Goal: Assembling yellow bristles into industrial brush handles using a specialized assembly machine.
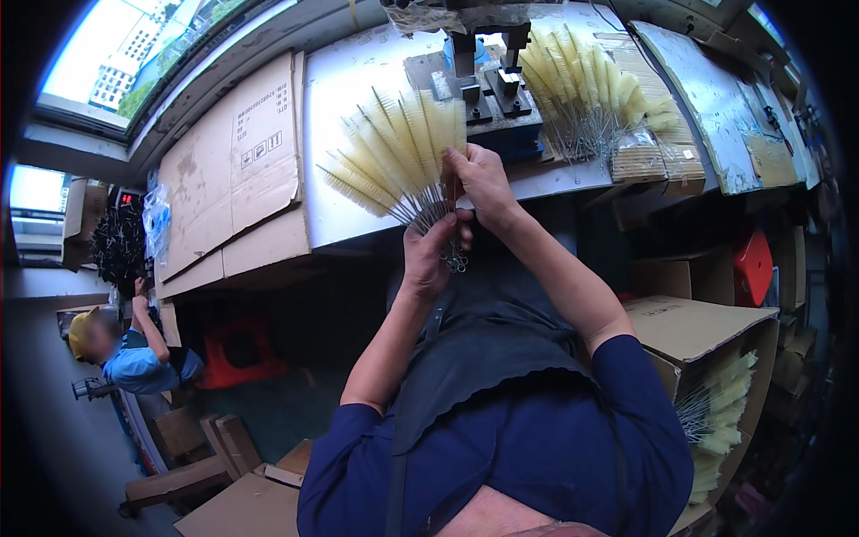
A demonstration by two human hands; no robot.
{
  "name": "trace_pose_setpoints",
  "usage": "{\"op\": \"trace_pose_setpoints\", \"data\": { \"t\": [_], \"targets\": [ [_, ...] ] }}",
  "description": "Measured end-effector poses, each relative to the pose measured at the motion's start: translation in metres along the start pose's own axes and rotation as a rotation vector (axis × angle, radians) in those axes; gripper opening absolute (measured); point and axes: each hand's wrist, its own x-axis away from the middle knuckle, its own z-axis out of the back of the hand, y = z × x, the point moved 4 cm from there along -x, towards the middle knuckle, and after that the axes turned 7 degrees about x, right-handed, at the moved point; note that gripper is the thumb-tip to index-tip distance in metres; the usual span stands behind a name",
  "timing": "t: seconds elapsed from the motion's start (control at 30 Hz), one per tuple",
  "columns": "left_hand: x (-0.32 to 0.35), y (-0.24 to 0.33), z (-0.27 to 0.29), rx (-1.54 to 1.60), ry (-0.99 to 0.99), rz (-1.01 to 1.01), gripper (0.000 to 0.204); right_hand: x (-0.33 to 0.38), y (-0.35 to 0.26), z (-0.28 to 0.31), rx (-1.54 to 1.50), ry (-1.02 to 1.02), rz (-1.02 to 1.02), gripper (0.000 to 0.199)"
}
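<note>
A fanned bunch of bottle brushes (394, 148) with pale yellow bristles and thin wire handles spreads over the front of the white table. My left hand (428, 255) is closed round the wire handles, whose looped ends stick out below it. At the right side of the bunch, my right hand (483, 183) has its thumb and fingers pinched at the edge of the bristles, by the rightmost brush. Its lower fingers curl close to the left hand. Exactly how many wires the right fingers grip is hidden.
Behind my hands stands a dark metal press (501, 98). More yellow brushes (582, 80) lie to its right, beside cardboard strips (649, 161). Flat cardboard (237, 170) covers the left tabletop. An open carton (716, 331) with brushes is at right. A co-worker (134, 353) works far left near a red stool (237, 349).
</note>
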Motion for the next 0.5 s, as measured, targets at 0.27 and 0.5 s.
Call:
{"op": "trace_pose_setpoints", "data": {
  "t": [0.27, 0.5],
  "targets": [
    [0.009, 0.013, 0.012, -0.096, 0.266, -0.263, 0.022, -0.001, -0.025, 0.037, -0.186, 0.117, -0.064, 0.025],
    [-0.017, 0.014, 0.037, -0.09, 0.343, -0.247, 0.021, -0.018, -0.034, 0.053, -0.192, 0.041, -0.164, 0.025]
  ]
}}
